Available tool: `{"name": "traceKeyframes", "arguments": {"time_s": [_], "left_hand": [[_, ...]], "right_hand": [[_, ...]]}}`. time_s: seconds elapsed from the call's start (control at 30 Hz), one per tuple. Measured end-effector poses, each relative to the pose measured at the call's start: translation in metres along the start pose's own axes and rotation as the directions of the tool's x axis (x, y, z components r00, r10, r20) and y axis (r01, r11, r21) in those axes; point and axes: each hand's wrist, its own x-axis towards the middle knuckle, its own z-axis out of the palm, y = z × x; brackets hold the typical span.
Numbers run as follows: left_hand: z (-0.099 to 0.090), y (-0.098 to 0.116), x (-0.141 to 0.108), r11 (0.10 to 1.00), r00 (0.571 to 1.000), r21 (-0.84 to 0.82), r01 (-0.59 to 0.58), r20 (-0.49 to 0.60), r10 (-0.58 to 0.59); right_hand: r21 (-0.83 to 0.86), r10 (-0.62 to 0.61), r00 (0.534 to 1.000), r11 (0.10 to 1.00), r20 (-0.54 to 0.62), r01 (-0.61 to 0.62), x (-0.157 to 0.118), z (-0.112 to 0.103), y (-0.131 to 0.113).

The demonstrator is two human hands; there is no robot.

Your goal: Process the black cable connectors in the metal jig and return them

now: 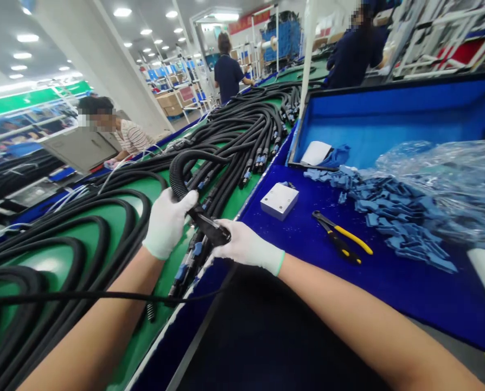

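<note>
My left hand [167, 220], in a white glove, is closed around a black corrugated hose [179, 172] just behind its end fitting. At the other end of that black fitting [212, 229], my gloved right hand [246, 244] grips the tip between thumb and fingers. The hose bends up and away over the green conveyor belt [139, 317]. Below the fitting lie several hose ends with light blue clips [182, 271]. The fingers of my right hand are partly hidden behind the fitting.
More black hoses [242, 122] cover the belt. On the blue table to the right are a metal block [280, 201], yellow-handled pliers [342, 236], a heap of blue clips [397, 212], a plastic bag [466, 179] and a blue bin [397, 117]. Several people work along the line.
</note>
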Motion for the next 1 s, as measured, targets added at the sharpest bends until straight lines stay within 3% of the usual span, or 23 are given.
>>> {"name": "traceKeyframes", "arguments": {"time_s": [0.03,0.07,0.1,0.17,0.2,0.23,0.27,0.33,0.4,0.47,0.5,0.53,0.57,0.67,0.8,0.9,1.0], "left_hand": [[0.004,0.000,-0.006,0.991,0.996,0.098,-0.093,0.018,0.092],[0.006,-0.001,-0.012,0.958,0.975,0.189,-0.214,0.108,0.197],[0.009,-0.004,-0.017,0.901,0.925,0.257,-0.348,0.249,0.286],[0.019,-0.012,-0.025,0.769,0.758,0.297,-0.567,0.554,0.345],[0.026,-0.015,-0.028,0.747,0.700,0.274,-0.606,0.630,0.336],[0.034,-0.018,-0.032,0.758,0.689,0.257,-0.600,0.647,0.326],[0.044,-0.018,-0.034,0.791,0.718,0.250,-0.558,0.623,0.310],[0.063,-0.014,-0.037,0.872,0.815,0.257,-0.417,0.530,0.233],[0.079,-0.005,-0.035,0.926,0.889,0.280,-0.251,0.446,0.106],[0.092,0.004,-0.029,0.959,0.903,0.262,-0.107,0.428,-0.016],[0.098,0.007,-0.024,0.972,0.897,0.232,-0.045,0.438,-0.063],[0.102,0.010,-0.019,0.981,0.887,0.194,0.007,0.453,-0.096],[0.107,0.012,-0.014,0.987,0.875,0.155,0.044,0.471,-0.113],[0.116,0.016,-0.003,0.993,0.860,0.090,0.072,0.499,-0.107],[0.125,0.023,0.003,0.994,0.871,0.098,0.049,0.483,-0.091],[0.129,0.025,0.001,0.992,0.883,0.128,-0.019,0.467,-0.043],[0.134,0.024,-0.002,0.990,0.889,0.112,-0.081,0.458,0.021]], "right_hand": [[-0.021,0.009,1.000,1.000,-0.007,-0.009,-0.009,-0.009,-0.004],[-0.050,0.022,1.000,0.999,0.005,-0.022,-0.020,-0.020,-0.009],[-0.086,0.038,0.999,0.996,0.031,-0.035,-0.031,-0.032,-0.014],[-0.176,0.079,0.992,0.982,0.097,-0.061,-0.053,-0.055,-0.027],[-0.225,0.100,0.988,0.972,0.118,-0.071,-0.065,-0.067,-0.032],[-0.279,0.119,0.987,0.957,0.110,-0.084,-0.076,-0.078,-0.036],[-0.348,0.139,0.989,0.931,0.059,-0.110,-0.087,-0.089,-0.038],[-0.537,0.201,0.965,0.802,-0.168,-0.261,-0.109,-0.111,-0.033],[-0.690,0.255,0.867,0.526,-0.429,-0.497,-0.129,-0.127,-0.018],[-0.745,0.267,0.783,0.251,-0.561,-0.619,-0.144,-0.137,0.001],[-0.755,0.263,0.772,0.186,-0.578,-0.629,-0.148,-0.139,0.010],[-0.756,0.250,0.772,0.179,-0.585,-0.630,-0.150,-0.140,0.017],[-0.743,0.233,0.774,0.220,-0.589,-0.632,-0.150,-0.141,0.021],[-0.643,0.196,0.785,0.475,-0.588,-0.600,-0.141,-0.139,0.020],[-0.524,0.033,0.878,0.791,-0.477,-0.315,-0.123,-0.128,-0.001],[-0.402,-0.082,0.929,0.912,-0.361,-0.075,-0.113,-0.119,-0.013],[-0.302,-0.123,0.937,0.953,-0.326,0.020,-0.109,-0.114,-0.020]]}}
